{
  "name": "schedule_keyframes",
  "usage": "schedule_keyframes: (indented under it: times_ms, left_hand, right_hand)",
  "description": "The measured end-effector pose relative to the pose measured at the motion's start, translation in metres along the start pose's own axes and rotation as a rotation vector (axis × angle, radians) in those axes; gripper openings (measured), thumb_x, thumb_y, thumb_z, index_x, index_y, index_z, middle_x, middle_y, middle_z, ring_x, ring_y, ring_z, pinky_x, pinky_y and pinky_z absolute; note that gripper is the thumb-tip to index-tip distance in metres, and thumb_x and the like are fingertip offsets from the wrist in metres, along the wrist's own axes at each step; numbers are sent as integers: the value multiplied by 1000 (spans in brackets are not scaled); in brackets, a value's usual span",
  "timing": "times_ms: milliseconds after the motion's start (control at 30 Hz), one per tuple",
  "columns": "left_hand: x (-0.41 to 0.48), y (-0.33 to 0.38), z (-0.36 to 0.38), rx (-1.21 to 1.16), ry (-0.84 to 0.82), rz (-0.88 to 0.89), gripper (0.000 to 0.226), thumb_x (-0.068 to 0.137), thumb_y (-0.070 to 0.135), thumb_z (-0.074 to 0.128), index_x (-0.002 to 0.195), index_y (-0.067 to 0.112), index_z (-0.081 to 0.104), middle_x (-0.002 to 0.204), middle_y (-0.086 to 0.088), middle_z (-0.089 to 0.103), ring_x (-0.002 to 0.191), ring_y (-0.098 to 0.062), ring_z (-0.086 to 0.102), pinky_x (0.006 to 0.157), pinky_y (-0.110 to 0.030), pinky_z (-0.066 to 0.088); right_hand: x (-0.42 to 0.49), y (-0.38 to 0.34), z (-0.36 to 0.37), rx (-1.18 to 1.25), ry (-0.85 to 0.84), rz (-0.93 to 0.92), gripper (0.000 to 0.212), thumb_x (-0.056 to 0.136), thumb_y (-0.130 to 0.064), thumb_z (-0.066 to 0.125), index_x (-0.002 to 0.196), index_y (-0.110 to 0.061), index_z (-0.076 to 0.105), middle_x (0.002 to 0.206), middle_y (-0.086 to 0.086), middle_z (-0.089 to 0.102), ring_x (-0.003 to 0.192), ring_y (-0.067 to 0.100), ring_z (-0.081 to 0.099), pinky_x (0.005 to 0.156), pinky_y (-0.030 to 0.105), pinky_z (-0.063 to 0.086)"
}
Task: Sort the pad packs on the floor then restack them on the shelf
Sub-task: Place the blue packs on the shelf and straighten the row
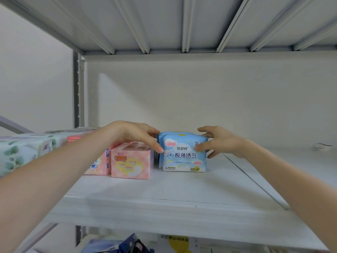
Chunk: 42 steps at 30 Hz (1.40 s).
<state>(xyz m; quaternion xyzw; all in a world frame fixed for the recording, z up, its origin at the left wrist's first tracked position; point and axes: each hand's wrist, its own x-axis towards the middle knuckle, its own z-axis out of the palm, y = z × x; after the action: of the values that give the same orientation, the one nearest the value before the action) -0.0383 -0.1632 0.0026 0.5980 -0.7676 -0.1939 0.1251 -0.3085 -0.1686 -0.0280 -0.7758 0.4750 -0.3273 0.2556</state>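
The left forearm [45, 179] and right forearm [300, 189] reach from the near corners toward the middle of the shelf board [164, 194], which carries all the stock in view.

1. Floral packs [20, 152] fill the far left of the board, grouped by pattern.
2. A pink pack [102, 165] and a pink box [131, 161] stand side by side to their right, faces forward. Like colours are kept together, so the row reads as sorted.
3. The blue pack [182, 154] stands upright on the board just right of the pink box, with a second blue pack directly behind it.

The left hand [131, 136] grips the blue pack's upper left corner, thumb on the front face and fingers over the top. The right hand [220, 141] grips the upper right edge the same way. Holding both sides probably keeps the soft pack square and upright while it is aligned with the row.

The board to the right of the blue pack offers room for further stock. A small white object [322, 147] lies at the far right; its type cannot be determined. More packs [135, 243] lie on the lower level.
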Motion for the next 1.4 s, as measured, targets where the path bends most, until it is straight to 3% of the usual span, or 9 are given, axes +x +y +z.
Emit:
schedule_keyframes:
  times_ms: [133, 300, 533, 833, 933, 1033, 1100, 1167, 1400]
  left_hand:
    - [-3, -1, 4, 2, 80, 33, 66, 81, 33, 75, 138, 29, 44, 126, 21, 50, 122, -3, 44, 101, -20, 32]
    - [-2, -10, 7, -20, 128, 53, 78, 66, 55, 80, 135, 30, 53, 130, 19, 58, 118, -3, 55, 108, -33, 40]
    - [2, -15, 12, -35, 196, 53, 95, 55, 65, 79, 139, 32, 48, 138, 17, 52, 124, -3, 50, 110, -32, 37]
    - [-8, -4, 20, -64, 266, 22, 62, 77, 43, 77, 130, 19, 57, 127, 2, 61, 115, -18, 58, 104, -34, 42]
    - [-15, 0, 25, -60, 348, -20, 84, 76, 41, 77, 145, 13, 39, 144, 1, 45, 125, -18, 49, 104, -28, 38]
    - [-29, 2, 36, 13, 482, -28, 91, 74, 60, 70, 148, 21, 33, 152, 3, 36, 137, -20, 36, 110, -34, 29]
    - [-42, 1, 43, 138, 595, -16, 93, 71, 72, 62, 146, 23, 34, 151, 1, 37, 139, -22, 33, 118, -46, 12]
    - [-52, -4, 47, 241, 719, 57, 83, 78, 65, 58, 145, 22, 35, 152, -1, 36, 140, -22, 32, 118, -52, 3]
    - [-100, -18, 70, 595, 897, 211, 66, 91, 52, 48, 147, 22, 31, 157, -4, 25, 147, -23, 15, 117, -51, -1]
  right_hand:
    - [3, -6, 9, 6, -3, -1, 84, 82, -17, 75, 150, -17, 26, 140, 3, 46, 102, 23, 66, 77, 36, 58]
    - [5, -6, 18, 9, 18, -20, 71, 81, -19, 74, 142, -14, 39, 125, -3, 56, 104, 19, 64, 80, 38, 59]
    - [7, -2, 23, 16, 76, -41, 60, 79, -23, 76, 133, -18, 50, 119, -6, 59, 101, 17, 65, 82, 41, 58]
    - [1, -1, 32, 43, 171, -6, 63, 79, -26, 76, 135, -19, 48, 127, -3, 53, 105, 18, 61, 83, 39, 57]
    - [-6, -5, 40, -42, 276, -25, 67, 83, -28, 73, 141, -17, 40, 132, 3, 51, 106, 20, 57, 81, 31, 48]
    - [-16, -10, 49, -228, 380, -54, 70, 87, -34, 67, 145, -16, 32, 139, 6, 48, 115, 23, 54, 81, 23, 34]
    - [-26, -12, 55, -283, 444, -77, 71, 89, -37, 63, 147, -15, 29, 142, 8, 45, 122, 26, 50, 87, 27, 36]
    - [-38, -14, 61, -363, 499, -99, 67, 91, -39, 58, 147, -17, 28, 143, 7, 43, 126, 28, 46, 97, 37, 39]
    - [-88, -23, 91, -690, 660, -200, 61, 94, -43, 48, 147, -20, 30, 151, 2, 36, 134, 26, 37, 106, 48, 29]
